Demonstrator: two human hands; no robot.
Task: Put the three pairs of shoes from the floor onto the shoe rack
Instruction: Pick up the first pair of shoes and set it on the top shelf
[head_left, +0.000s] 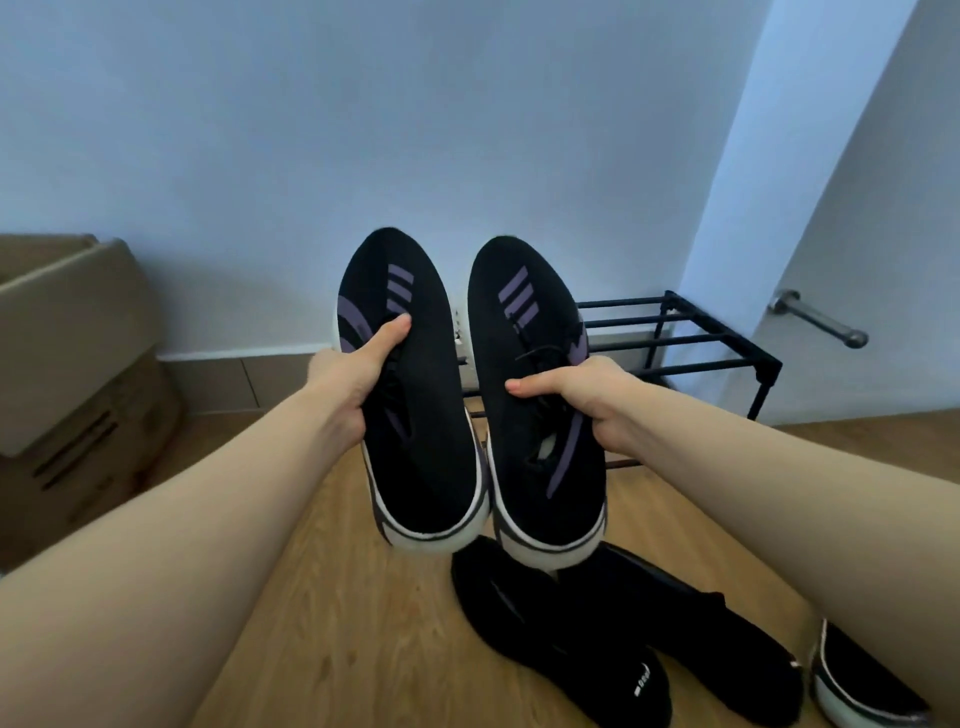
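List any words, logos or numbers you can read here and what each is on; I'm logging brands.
No text reads clearly.
Small white print on the heel tab of the all-black slip-on shoe on the wooden floor: too blurred to read.
Three purple stripes, no letters, on each black knit sneaker with white sole: one in the left hand, one in the right hand.

Both arms outstretched, left grip (358, 371) and right grip (587, 397) clenched
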